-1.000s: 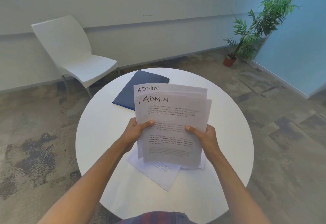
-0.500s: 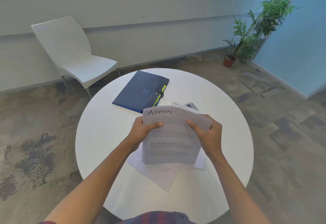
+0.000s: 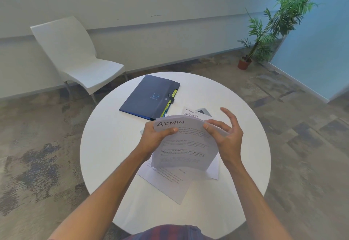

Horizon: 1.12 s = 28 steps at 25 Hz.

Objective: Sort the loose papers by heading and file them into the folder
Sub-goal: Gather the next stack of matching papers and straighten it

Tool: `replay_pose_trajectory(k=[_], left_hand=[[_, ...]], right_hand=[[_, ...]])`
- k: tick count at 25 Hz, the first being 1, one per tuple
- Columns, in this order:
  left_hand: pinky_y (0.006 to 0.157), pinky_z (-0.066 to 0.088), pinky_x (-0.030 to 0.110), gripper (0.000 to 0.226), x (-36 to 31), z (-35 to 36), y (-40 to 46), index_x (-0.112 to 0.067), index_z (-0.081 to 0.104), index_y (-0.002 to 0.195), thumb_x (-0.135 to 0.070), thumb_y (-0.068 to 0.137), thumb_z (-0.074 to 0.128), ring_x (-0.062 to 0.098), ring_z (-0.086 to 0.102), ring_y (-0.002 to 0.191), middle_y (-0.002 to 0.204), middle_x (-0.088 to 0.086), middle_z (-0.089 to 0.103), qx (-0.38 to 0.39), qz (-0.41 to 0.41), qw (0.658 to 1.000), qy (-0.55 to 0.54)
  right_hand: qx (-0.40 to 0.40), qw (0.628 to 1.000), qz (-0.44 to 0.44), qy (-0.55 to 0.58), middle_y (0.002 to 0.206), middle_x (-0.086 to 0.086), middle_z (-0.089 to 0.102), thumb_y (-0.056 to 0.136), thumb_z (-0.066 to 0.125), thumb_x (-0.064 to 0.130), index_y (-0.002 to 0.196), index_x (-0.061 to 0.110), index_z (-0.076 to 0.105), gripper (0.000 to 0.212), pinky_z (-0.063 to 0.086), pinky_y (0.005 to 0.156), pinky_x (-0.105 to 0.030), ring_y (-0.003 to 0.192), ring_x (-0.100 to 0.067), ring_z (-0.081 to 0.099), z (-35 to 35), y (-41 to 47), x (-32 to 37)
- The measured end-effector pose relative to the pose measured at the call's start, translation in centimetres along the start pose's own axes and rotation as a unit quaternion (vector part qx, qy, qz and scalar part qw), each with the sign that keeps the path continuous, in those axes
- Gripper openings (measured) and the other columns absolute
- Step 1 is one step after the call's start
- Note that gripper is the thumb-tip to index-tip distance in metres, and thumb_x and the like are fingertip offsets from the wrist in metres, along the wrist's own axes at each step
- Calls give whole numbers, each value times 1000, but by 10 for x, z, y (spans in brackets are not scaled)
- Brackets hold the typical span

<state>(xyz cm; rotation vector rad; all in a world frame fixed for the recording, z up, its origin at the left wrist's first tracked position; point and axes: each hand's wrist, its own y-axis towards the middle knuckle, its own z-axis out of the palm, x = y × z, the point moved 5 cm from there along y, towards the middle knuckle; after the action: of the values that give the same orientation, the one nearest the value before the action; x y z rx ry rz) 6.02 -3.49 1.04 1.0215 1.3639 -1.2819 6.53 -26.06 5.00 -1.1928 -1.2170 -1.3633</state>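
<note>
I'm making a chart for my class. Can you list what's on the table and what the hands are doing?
table: round, white
folder: dark blue, closed, far side
held papers: headed ADMIN
left hand: grips their left edge
right hand: thumb on the top edge, fingers spread
other papers: SPORTS sheets; loose sheets under the hands

I see a round white table [image 3: 105, 145] standing on mottled carpet. A dark blue folder [image 3: 147, 98] lies shut on its far side, yellow tabs at its right edge; just right of it rest sheets headed SPORTS [image 3: 191, 114]. More loose papers [image 3: 166, 183] lie fanned near the table's middle.
</note>
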Motion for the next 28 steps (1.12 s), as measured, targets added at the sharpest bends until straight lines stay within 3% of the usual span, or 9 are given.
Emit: replay_pose_trajectory(k=[2,5,7,15,22,25,28], left_hand=[[77,59,44,29,4,1,-1,-31,73,101,-23,75,81,26,71,87,91,-5,77,-8,-8,1000,2],[79,59,45,23,5,1,0,-31,73,99,-15,82,77,23,72,84,90,-7,78,-15,-4,1000,3],[78,59,44,23,7,-1,0,-31,73,99,-15,83,76,22,72,83,90,-7,78,-17,1,1000,5],[87,57,50,52,44,-5,-9,-26,67,117,-38,68,76,28,66,99,106,1,73,-28,-26,999,17],[79,61,45,27,59,-2,-3,-18,70,112,-21,85,75,32,71,94,100,2,76,-24,-47,999,-3],[77,61,47,29,51,-9,3,-6,69,112,-15,85,75,33,74,90,102,11,76,-29,-66,996,-48],[80,60,47,34,46,-15,9,-3,66,118,-8,85,73,33,73,94,111,16,73,-5,-135,985,-106]], right_hand=[[6,1000,3,-10,92,-1,78,74,85,18,119,20,66,49,54,62,-19,79,-10,72,1,0,-4],[-2,1000,-9,-20,83,0,75,76,85,10,87,9,76,14,52,64,-21,73,-12,67,-1,2,-6],[2,1000,-3,-22,78,1,74,77,84,10,81,8,77,9,51,62,-21,70,-13,66,-2,2,-10],[16,999,34,-11,83,0,78,76,84,7,95,2,77,21,51,58,-18,68,-10,70,-3,0,-26],[20,992,107,-61,94,-1,79,76,86,17,102,8,76,29,61,69,-31,83,-18,76,-1,0,-66],[37,988,125,-78,90,-1,79,81,82,20,98,9,77,21,60,65,-28,81,-20,77,-4,1,-76],[73,981,160,-85,93,-2,80,87,76,21,102,11,77,19,62,71,-33,85,-23,77,-5,-3,-86]])
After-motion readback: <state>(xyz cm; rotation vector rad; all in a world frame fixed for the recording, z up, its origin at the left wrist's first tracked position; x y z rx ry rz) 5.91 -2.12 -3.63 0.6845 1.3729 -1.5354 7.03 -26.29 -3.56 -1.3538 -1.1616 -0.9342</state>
